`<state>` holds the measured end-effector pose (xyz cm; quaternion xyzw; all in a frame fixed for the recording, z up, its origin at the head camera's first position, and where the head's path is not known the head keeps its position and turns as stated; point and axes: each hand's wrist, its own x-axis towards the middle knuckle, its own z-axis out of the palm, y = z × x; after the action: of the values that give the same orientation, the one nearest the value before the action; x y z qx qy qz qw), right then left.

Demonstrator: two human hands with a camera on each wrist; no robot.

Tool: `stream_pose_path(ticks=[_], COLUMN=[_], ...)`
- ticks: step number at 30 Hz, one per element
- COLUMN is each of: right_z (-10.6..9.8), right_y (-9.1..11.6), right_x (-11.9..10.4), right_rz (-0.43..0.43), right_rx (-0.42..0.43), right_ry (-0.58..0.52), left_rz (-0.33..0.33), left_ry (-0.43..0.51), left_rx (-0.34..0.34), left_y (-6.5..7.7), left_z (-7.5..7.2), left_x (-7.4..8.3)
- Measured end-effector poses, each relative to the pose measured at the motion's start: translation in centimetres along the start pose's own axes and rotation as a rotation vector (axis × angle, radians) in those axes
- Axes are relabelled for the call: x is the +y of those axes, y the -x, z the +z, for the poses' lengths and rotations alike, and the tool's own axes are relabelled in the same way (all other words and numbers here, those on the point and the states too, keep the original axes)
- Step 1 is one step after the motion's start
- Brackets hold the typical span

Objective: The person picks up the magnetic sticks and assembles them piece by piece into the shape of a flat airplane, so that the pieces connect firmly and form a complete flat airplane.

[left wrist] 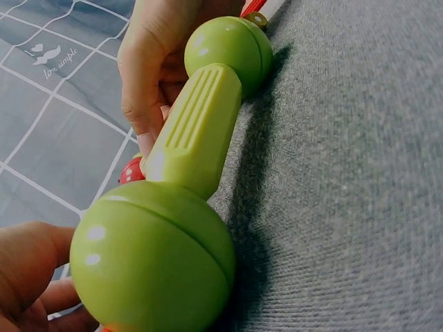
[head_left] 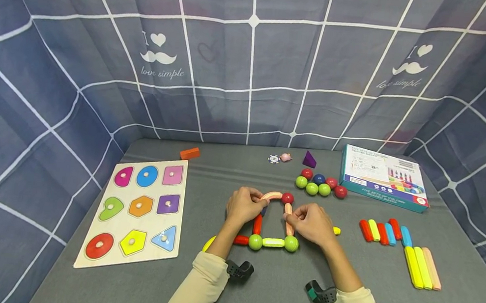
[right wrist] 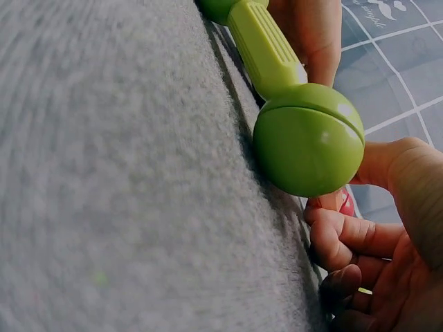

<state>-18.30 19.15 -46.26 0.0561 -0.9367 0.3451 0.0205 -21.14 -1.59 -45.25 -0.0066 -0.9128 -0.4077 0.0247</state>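
Observation:
On the grey cloth lies a closed frame of toy rods and balls. My left hand pinches the frame's upper left corner, at the end of a curved peach rod; its fingers partly hide a dark blue piece there. My right hand grips the straight peach rod on the right side, thumb and forefinger on it. A red ball joins the two peach rods. Along the near side, a light green rod links two green balls. Red rods meet the left green ball.
A wooden shape puzzle board lies left, an orange block behind it. Several loose balls and a boxed set stand back right. Several coloured rods lie right. A yellow piece shows beside my right hand.

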Motion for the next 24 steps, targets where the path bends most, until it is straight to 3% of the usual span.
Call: stream_pose_path(ticks=[7,13,18,21,24], right_z=[0.1,0.0,0.1,0.2,0.4], right_y=[0.2,0.3,0.2,0.2,0.2], right_x=[-0.1,-0.1,-0.2,-0.3,-0.4], right_rz=[0.007,0.016,0.030,0.049,0.059], right_rx=[-0.006,-0.021,-0.021,-0.004,0.016], right_ry=[0.008,0.036,0.052,0.058,0.061], left_rz=[0.055,0.144,0.215,0.241,0.255], left_ry=[-0.090,-0.187,-0.282,-0.294,-0.283], left_rx=[-0.047,-0.157,-0.331,-0.435,-0.477], left_y=[0.9,2.3,3.7,4.4,4.9], left_z=[-1.1,-4.7,-7.5,-8.1,-8.2], left_x=[0.7,1.5,0.0,-1.3,-2.4])
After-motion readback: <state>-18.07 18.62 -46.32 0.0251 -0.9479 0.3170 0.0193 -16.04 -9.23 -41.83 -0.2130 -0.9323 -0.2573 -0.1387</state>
